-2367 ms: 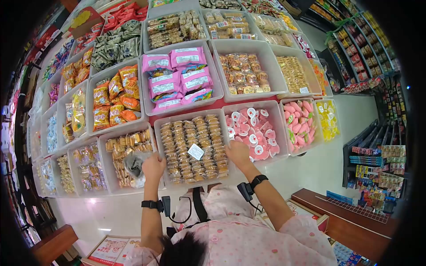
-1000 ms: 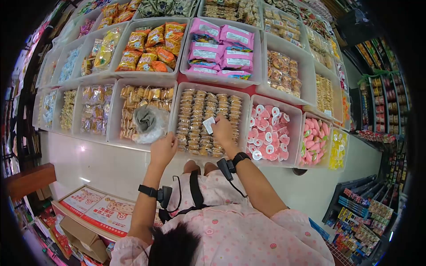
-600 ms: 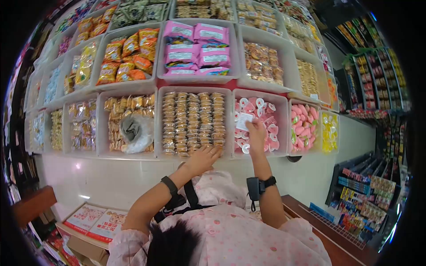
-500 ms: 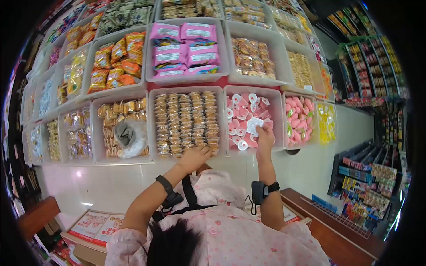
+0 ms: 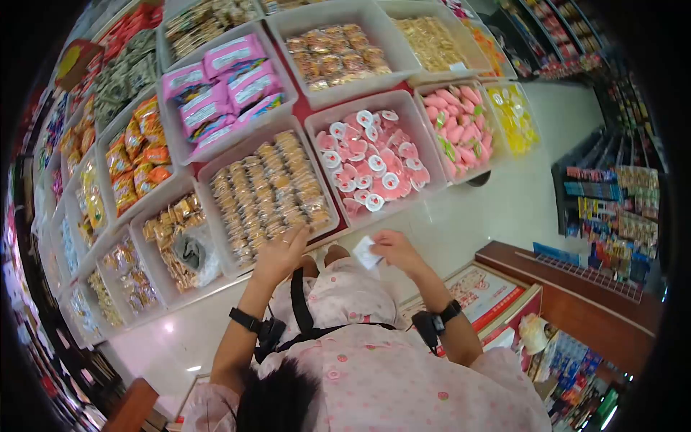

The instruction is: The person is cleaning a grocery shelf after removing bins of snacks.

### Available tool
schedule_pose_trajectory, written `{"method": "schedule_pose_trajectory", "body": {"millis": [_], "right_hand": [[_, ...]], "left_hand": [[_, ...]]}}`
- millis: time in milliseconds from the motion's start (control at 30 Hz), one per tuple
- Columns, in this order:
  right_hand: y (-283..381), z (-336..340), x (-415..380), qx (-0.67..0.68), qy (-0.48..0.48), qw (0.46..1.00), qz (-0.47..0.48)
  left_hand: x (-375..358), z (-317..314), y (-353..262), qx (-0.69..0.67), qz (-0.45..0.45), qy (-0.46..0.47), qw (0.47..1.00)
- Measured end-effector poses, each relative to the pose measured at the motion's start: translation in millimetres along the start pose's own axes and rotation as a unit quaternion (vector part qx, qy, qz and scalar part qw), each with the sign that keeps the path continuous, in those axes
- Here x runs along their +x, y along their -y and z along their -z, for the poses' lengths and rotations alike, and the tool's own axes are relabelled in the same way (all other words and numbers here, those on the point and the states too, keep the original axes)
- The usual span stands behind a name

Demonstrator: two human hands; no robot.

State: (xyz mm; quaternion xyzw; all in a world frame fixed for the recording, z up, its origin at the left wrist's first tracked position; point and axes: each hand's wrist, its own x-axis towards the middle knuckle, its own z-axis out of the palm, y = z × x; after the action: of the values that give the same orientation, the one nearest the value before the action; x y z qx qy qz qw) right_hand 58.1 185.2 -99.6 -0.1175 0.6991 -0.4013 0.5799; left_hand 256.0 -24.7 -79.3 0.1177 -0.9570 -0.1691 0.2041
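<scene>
My right hand [image 5: 398,252] pinches a small white paper slip [image 5: 367,252], held in front of my dress, just this side of the bin of pink heart-shaped items with round white caps [image 5: 376,163]. My left hand [image 5: 281,254] rests with its fingers extended at the near edge of the bin of brown wrapped biscuits [image 5: 263,189]. Those biscuits stand in several tight rows. Nothing shows in the left fingers, though their tips partly overlap the packs. Print on the slip is too small to read.
To the left, a bin of wrapped snacks holds a crumpled clear and grey bag [image 5: 191,252]. Pink packets [image 5: 230,93] and orange packets [image 5: 137,155] fill bins behind. Pink peach-like sweets [image 5: 461,129] lie on the right. A brown wooden counter [image 5: 576,284] stands right of me.
My view has turned, so the bins now slant. The right hand has drawn the white slip back from above the pink items toward my body. The left hand stays at the biscuit bin.
</scene>
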Motion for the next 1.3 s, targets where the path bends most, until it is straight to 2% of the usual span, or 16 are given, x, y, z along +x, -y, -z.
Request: {"method": "schedule_pose_trajectory", "body": {"millis": [100,167,267,400,467,533,667,700,833,867,933,1000,1067,1133,1233,1300], "right_hand": [[-71.1,-50.8,63.3,-0.116,-0.011,0.988,0.096],[-56.5,-79.3,77.6,-0.133,-0.03,0.99,-0.024],[-66.6,-103.2,118.0,-0.156,-0.04,0.987,-0.007],[-94.6,-131.8,162.2,-0.058,-0.162,0.963,0.206],[-80.8,-118.0,155.9,0.068,-0.057,0.991,0.101],[-107.6,-118.8,173.4,-0.136,0.033,0.985,0.1],[-162.7,-126.9,205.6,-0.523,0.188,0.828,0.082],[-169.7,-130.1,206.7,-0.519,0.187,0.83,0.082],[-195.2,-141.8,200.5,-0.573,-0.16,0.69,0.413],[-174.7,-138.3,186.6,-0.574,-0.159,0.692,0.408],[-88.1,-123.6,141.3,-0.152,-0.252,0.933,0.208],[-82.1,-111.2,127.2,-0.099,-0.276,0.918,0.267],[-87.4,-80.5,102.7,-0.064,0.025,0.995,0.078],[-61.5,-48.5,54.2,-0.151,0.013,0.98,0.131],[-61.3,-28.4,34.0,0.03,0.108,0.985,0.133],[3.8,-23.6,2.5,0.183,0.071,0.976,-0.091]], "left_hand": [[20.4,21.7,-6.2,0.012,0.009,0.001,1.0],[27.0,29.4,-9.5,0.018,0.023,0.011,1.0],[31.8,30.4,-9.6,0.02,0.009,0.023,0.999],[33.2,27.7,-9.6,0.016,0.014,0.029,0.999],[36.5,31.5,-11.3,0.022,0.014,0.033,0.999],[36.5,31.4,-8.2,0.027,-0.005,0.036,0.999],[40.4,30.6,-11.6,0.01,0.01,0.073,0.997],[41.6,29.3,-11.5,0.019,-0.002,0.064,0.998],[43.0,29.6,-12.0,0.032,-0.014,0.065,0.997],[42.5,28.4,-11.1,0.027,-0.014,0.067,0.997],[40.6,25.1,-9.2,0.027,-0.024,0.051,0.998],[37.6,22.8,-9.3,0.017,-0.011,0.052,0.998],[35.6,18.2,-11.2,0.011,0.007,0.048,0.999],[34.1,8.5,-13.9,-0.018,-0.001,0.089,0.996],[17.3,-29.9,-17.0,-0.045,0.005,0.126,0.991],[12.8,-42.2,-17.9,-0.048,0.014,0.134,0.99]]}}
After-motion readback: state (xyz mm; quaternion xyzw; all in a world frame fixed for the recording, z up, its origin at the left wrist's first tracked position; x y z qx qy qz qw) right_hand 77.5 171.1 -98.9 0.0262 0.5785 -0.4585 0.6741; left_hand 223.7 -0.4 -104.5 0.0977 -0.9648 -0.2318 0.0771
